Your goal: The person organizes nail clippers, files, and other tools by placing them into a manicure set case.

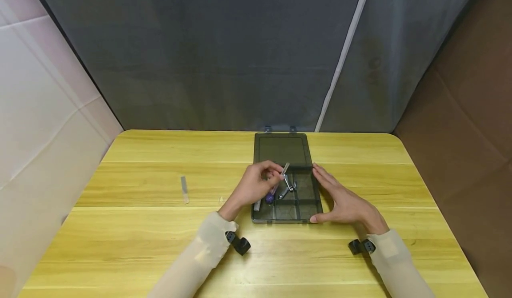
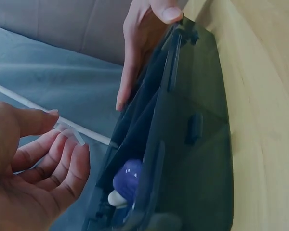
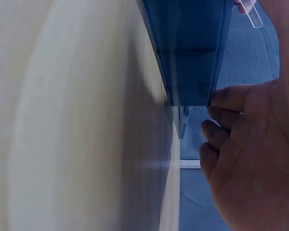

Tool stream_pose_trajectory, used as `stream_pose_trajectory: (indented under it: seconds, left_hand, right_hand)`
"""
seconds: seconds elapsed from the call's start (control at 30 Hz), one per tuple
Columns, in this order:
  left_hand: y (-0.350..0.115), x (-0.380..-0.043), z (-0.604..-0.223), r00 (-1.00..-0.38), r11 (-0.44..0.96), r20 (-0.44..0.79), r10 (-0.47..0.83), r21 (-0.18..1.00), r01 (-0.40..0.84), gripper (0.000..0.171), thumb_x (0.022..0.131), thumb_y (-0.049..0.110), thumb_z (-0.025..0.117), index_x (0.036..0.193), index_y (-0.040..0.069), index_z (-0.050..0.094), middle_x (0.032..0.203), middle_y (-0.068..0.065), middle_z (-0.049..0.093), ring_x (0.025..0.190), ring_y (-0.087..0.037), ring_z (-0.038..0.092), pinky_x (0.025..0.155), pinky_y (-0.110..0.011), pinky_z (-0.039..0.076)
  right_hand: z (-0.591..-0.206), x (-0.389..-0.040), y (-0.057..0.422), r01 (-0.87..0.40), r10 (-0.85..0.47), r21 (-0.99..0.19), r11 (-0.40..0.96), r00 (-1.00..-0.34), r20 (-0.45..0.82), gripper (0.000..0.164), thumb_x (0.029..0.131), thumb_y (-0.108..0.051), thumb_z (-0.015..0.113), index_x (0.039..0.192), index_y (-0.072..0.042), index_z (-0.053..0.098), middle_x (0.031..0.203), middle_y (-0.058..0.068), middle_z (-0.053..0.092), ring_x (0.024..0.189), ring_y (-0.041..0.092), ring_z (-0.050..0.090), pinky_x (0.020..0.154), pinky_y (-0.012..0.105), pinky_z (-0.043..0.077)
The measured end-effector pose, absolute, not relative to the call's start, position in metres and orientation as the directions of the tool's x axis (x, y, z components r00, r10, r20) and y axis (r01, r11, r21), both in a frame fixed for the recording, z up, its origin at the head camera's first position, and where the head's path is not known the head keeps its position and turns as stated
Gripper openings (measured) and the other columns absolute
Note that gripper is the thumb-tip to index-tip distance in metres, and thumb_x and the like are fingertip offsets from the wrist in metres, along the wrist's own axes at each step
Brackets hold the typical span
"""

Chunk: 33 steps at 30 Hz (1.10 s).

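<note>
Where the clear strip (image 1: 286, 168) is: up off the table (image 1: 120, 249), held over the compartment box (image 1: 310, 210) and apart from its floor.
Left hand (image 1: 255, 184): thumb and fingertips pinch the strip in a narrow grip, one end sticking out free.
Box contents: a shiny metal piece (image 1: 285, 194), perhaps a nail clipper, lies in a middle compartment below the strip; a purple item (image 2: 127, 179) and a small white piece (image 2: 116, 198) sit toward the left side.
Right hand (image 1: 347, 203): spread wide along the box's right side, thumb at the near corner; it touches the box and seems to steady it.
Lid (image 1: 283, 150): swung open, on the far side of the box.
Step in hand: probably handling small pieces at the box one by one; whether the strip is going in or coming out, I cannot tell.
Next move: likely calls for keeping the box steady and the pinch light, then clearing the dividers before letting go.
Table, left: a flat grey-and-clear strip (image 1: 184, 190) lies well apart from the box.
Behind: a dark curtain (image 1: 208, 58).
</note>
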<state>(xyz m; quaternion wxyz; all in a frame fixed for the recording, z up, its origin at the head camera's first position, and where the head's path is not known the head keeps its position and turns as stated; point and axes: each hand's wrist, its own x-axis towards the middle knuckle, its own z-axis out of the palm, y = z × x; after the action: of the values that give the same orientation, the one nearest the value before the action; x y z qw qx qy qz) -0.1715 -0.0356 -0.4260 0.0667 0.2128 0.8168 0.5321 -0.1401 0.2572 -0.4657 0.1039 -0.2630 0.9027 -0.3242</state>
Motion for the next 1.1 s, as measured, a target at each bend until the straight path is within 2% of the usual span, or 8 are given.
stream_pose_trajectory:
  seconds: [0.17,0.33,0.47,0.6,0.7,0.83,1.0,1.1]
  left_hand:
    - [-0.028,-0.172,-0.426,-0.91,0.364,0.098,0.402,0.895,0.257,0.016,0.099,0.016,0.069,0.11,0.005,0.071,0.093,-0.008,0.073,0.07,-0.012,0.064,0.061,-0.027,0.055]
    - [-0.018,-0.174,-0.425,-0.92,0.325,0.041,0.391,0.929,0.179,0.019,0.1,0.017,0.069,0.112,0.004,0.069,0.095,-0.015,0.072,0.068,-0.025,0.068,0.063,-0.038,0.06]
    - [-0.009,-0.174,-0.426,-0.925,0.291,0.006,0.38,0.948,0.126,0.02,0.1,0.017,0.068,0.114,0.002,0.068,0.096,-0.016,0.072,0.072,-0.032,0.07,0.067,-0.047,0.062]
    - [-0.002,-0.174,-0.426,-0.921,0.268,-0.035,0.387,0.96,0.077,0.023,0.1,0.017,0.068,0.118,0.002,0.066,0.098,-0.017,0.071,0.071,-0.028,0.071,0.071,-0.053,0.061]
    - [0.001,-0.173,-0.427,-0.912,0.255,-0.059,0.405,0.966,0.05,0.029,0.101,0.018,0.067,0.122,0.0,0.065,0.103,-0.023,0.071,0.071,-0.024,0.072,0.074,-0.052,0.062]
    - [-0.001,-0.174,-0.427,-0.909,0.256,-0.05,0.414,0.965,0.064,0.033,0.101,0.021,0.066,0.125,-0.002,0.063,0.105,-0.026,0.071,0.076,-0.031,0.073,0.075,-0.05,0.062]
    - [-0.007,-0.174,-0.424,-0.908,0.273,0.0,0.419,0.954,0.126,0.033,0.102,0.023,0.065,0.125,-0.001,0.064,0.106,-0.022,0.073,0.085,-0.042,0.072,0.076,-0.053,0.061]
    - [-0.013,-0.173,-0.422,-0.911,0.287,0.02,0.412,0.946,0.151,0.032,0.102,0.026,0.066,0.124,0.003,0.066,0.106,-0.015,0.073,0.09,-0.04,0.072,0.075,-0.048,0.062]
  right_hand:
    - [-0.466,-0.14,0.257,-0.405,-0.541,-0.637,0.656,-0.841,-0.021,0.132,0.073,-0.063,0.086,0.166,-0.011,0.009,0.175,0.006,0.0,0.16,0.034,0.012,0.122,0.061,0.029]
    - [-0.466,-0.141,0.258,-0.392,-0.539,-0.645,0.656,-0.842,-0.037,0.131,0.074,-0.064,0.085,0.166,-0.012,0.007,0.175,0.005,-0.001,0.16,0.034,0.011,0.122,0.061,0.029]
    - [-0.467,-0.141,0.258,-0.382,-0.536,-0.653,0.654,-0.843,-0.044,0.131,0.074,-0.063,0.085,0.166,-0.013,0.007,0.175,0.004,-0.001,0.16,0.034,0.011,0.122,0.061,0.029]
    - [-0.466,-0.141,0.257,-0.377,-0.533,-0.654,0.656,-0.845,-0.048,0.13,0.074,-0.063,0.085,0.166,-0.013,0.008,0.175,0.003,-0.001,0.16,0.033,0.012,0.122,0.06,0.029]
    - [-0.466,-0.141,0.256,-0.378,-0.536,-0.652,0.657,-0.843,-0.052,0.13,0.074,-0.064,0.084,0.166,-0.013,0.008,0.175,0.002,-0.002,0.16,0.033,0.012,0.122,0.059,0.03]
    - [-0.465,-0.141,0.256,-0.38,-0.54,-0.653,0.655,-0.84,-0.054,0.13,0.074,-0.065,0.084,0.166,-0.012,0.008,0.175,0.002,-0.001,0.16,0.032,0.012,0.123,0.059,0.03]
    - [-0.465,-0.14,0.257,-0.379,-0.538,-0.656,0.653,-0.842,-0.05,0.13,0.075,-0.062,0.085,0.166,-0.011,0.008,0.175,0.004,-0.002,0.16,0.034,0.011,0.123,0.06,0.028]
    - [-0.464,-0.14,0.257,-0.384,-0.539,-0.654,0.652,-0.841,-0.043,0.13,0.075,-0.061,0.085,0.166,-0.01,0.008,0.175,0.007,-0.001,0.16,0.036,0.011,0.122,0.062,0.028]
